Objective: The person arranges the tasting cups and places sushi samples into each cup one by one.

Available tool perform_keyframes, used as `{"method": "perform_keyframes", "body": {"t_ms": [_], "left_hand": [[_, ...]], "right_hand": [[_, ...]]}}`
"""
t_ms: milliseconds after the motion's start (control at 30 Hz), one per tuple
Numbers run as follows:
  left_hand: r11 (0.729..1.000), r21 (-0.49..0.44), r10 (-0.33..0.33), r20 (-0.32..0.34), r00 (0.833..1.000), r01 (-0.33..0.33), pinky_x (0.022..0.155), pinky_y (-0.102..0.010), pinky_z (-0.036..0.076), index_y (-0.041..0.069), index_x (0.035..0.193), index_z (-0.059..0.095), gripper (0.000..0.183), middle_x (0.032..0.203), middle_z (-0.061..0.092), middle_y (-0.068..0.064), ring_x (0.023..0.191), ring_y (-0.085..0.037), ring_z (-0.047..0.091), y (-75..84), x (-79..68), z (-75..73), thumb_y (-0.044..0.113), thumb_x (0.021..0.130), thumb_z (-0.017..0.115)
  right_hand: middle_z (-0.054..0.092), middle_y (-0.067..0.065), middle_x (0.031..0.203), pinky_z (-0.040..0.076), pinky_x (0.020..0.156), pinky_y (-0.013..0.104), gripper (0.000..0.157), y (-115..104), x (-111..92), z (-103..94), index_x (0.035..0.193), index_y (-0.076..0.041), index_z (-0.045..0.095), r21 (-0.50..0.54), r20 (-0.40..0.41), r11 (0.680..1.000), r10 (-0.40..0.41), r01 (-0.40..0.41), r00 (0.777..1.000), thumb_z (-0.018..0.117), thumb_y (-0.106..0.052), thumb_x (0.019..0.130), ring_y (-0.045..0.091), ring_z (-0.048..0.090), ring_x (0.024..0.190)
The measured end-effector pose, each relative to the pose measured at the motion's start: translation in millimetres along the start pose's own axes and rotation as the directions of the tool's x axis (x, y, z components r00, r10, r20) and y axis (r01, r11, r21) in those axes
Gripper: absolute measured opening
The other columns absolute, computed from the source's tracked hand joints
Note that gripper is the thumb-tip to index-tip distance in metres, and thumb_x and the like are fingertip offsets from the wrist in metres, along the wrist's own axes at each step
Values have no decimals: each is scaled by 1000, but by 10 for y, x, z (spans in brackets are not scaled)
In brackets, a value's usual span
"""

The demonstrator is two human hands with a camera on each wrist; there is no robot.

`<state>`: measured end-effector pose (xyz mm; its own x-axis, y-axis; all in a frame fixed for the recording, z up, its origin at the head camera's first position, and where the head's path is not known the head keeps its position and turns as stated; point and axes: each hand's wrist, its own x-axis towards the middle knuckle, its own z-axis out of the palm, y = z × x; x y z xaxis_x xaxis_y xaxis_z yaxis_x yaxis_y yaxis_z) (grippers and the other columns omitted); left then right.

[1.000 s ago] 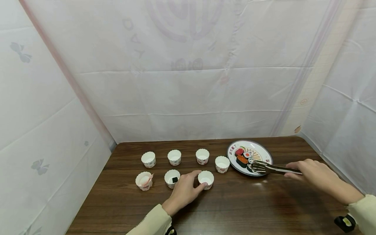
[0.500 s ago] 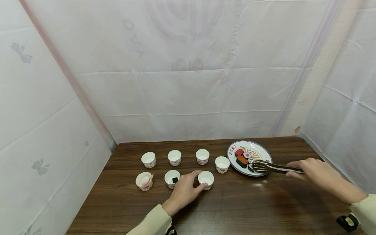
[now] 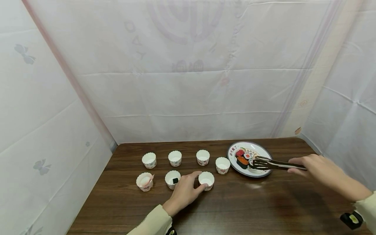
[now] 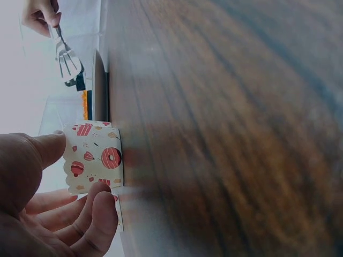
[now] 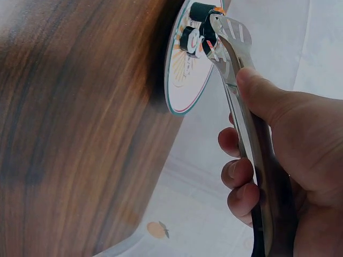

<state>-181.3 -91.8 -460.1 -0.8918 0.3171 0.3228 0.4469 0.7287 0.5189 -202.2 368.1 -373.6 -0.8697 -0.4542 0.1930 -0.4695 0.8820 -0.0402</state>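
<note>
Steel tongs hold a dark roll above the plate

Steel tongs [image 3: 276, 164], gripped in the person's right hand [image 3: 318, 171], now lie more level in the head view than half a second ago, when their tips slanted down onto the plate [image 3: 265, 155]. The right hand has shifted slightly outward and its sleeve [image 3: 367, 207] has moved with it. The right wrist view shows the fingers wrapped around one side of the handles and the thumb pressing the other. The tong heads are narrow, closed about a black-wrapped roll [image 5: 209, 35]; the left wrist view shows that dark piece raised above the plate's rim.

On the plate, an orange-topped piece [image 3: 242, 161], a red-topped piece [image 3: 240, 152] and a roll with a red centre [image 3: 248, 156] sit where they were.

The left hand [image 3: 185, 189] has not changed its place. Its grip is cup-wide: thumb and fingers touch opposite sides of a white paper cup [image 4: 96, 158] printed with red sweets, which stands upright on the wooden table [image 3: 235, 209]. To the left in the same row, one cup [image 3: 169, 176] contains a small black piece [image 3: 175, 180], and the end cup [image 3: 144, 186] a pinkish piece [image 3: 151, 178] leaning on its rim. Three more cups stand behind, and another just beside the plate, all as before.
</note>
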Motion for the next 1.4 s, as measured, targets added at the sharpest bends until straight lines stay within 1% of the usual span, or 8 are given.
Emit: {"method": "perform_keyframes", "body": {"t_ms": [133, 333, 567, 833, 1033, 1200, 1300, 1400], "left_hand": [[1000, 1, -5, 4, 1000, 5, 88, -44, 58, 3, 128, 68, 48, 117, 74, -13, 109, -26, 71, 2, -4, -5, 33, 93, 79], [1000, 2, -3, 10, 1000, 3, 87, -44, 58, 3, 129, 68, 48, 116, 74, -14, 108, -27, 71, 6, -3, -12, 33, 93, 79], [1000, -1, -9, 14, 1000, 9, 88, -44, 58, 3, 129, 67, 49, 116, 75, -13, 108, -26, 71, 11, 3, -18, 34, 93, 78], [1000, 5, 0, 8, 1000, 0, 87, -43, 58, 2, 128, 68, 49, 115, 75, -13, 107, -26, 71, 2, 7, -18, 35, 93, 79], [1000, 6, 3, 3, 1000, -3, 86, -43, 58, 3, 128, 68, 49, 115, 75, -14, 107, -26, 72, -2, 3, -17, 35, 93, 79], [1000, 9, 9, -3, 1000, -9, 84, -42, 59, 3, 128, 68, 49, 113, 75, -14, 105, -26, 72, -1, 2, -12, 34, 92, 79], [1000, 8, 12, -6, 1000, -12, 85, -42, 59, 2, 128, 68, 49, 114, 75, -14, 105, -26, 72, 5, 2, -16, 33, 92, 79], [1000, 7, 11, -9, 1000, -11, 85, -42, 59, 3, 127, 69, 48, 113, 75, -14, 106, -26, 72, 11, 5, -21, 33, 92, 80]], "right_hand": [[77, 3, 97, 58, 68, 52, 38, -33, 29, -52, 112, -11, 79, -12, 4, 1000, 6, -6, 1000, 78, -42, 90, 27, 74, 84], [77, 6, 96, 56, 61, 52, 40, -71, 80, -133, 114, -11, 78, -11, 4, 1000, 12, -12, 1000, 78, -43, 90, 29, 73, 83], [77, 1, 94, 57, 66, 50, 35, -177, 156, -226, 112, -15, 79, -28, -63, 999, -44, 42, 997, 79, -42, 89, 24, 73, 81], [77, -2, 93, 56, 61, 46, 32, -348, 244, -285, 110, -18, 80, -22, -108, 993, -118, 116, 987, 80, -40, 88, 21, 73, 79], [75, -11, 90, 54, 57, 41, 16, -450, 339, -263, 104, -27, 80, -22, -134, 988, -157, 155, 978, 80, -34, 90, 14, 71, 77], [68, -22, 83, 48, 52, 35, 5, -488, 386, -216, 96, -36, 75, -2, -107, 986, -167, 167, 980, 77, -35, 92, 2, 63, 70], [65, -26, 81, 46, 52, 34, 4, -499, 396, -189, 94, -37, 73, 17, -86, 985, -168, 170, 982, 76, -36, 94, -3, 59, 68], [59, -28, 76, 43, 51, 32, 10, -506, 403, -172, 89, -39, 69, 20, -77, 984, -173, 175, 982, 75, -35, 94, -5, 53, 64]]}}
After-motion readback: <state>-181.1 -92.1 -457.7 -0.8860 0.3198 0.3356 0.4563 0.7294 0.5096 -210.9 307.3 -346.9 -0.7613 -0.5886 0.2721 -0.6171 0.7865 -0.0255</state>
